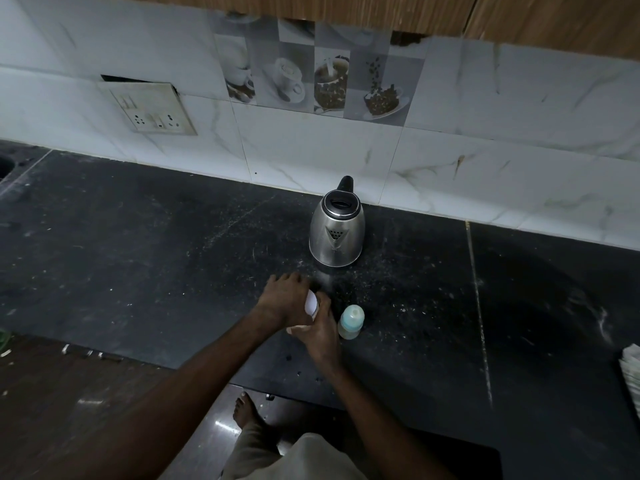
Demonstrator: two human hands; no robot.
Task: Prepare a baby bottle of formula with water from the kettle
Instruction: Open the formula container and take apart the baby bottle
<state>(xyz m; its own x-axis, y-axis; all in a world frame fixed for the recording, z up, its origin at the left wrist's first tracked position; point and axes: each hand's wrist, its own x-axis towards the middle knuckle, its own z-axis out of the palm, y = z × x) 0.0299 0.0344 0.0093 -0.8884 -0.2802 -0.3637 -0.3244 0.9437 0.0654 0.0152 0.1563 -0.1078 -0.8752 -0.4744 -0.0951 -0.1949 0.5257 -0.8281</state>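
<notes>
Left hand [285, 299] and right hand [320, 336] together grip a small white object [310, 303], largely hidden, over the dark stone desk [138, 254]. Clear baby bottle with pale blue collar [350, 322] stands just right; steel kettle [336, 226] upright behind.
</notes>
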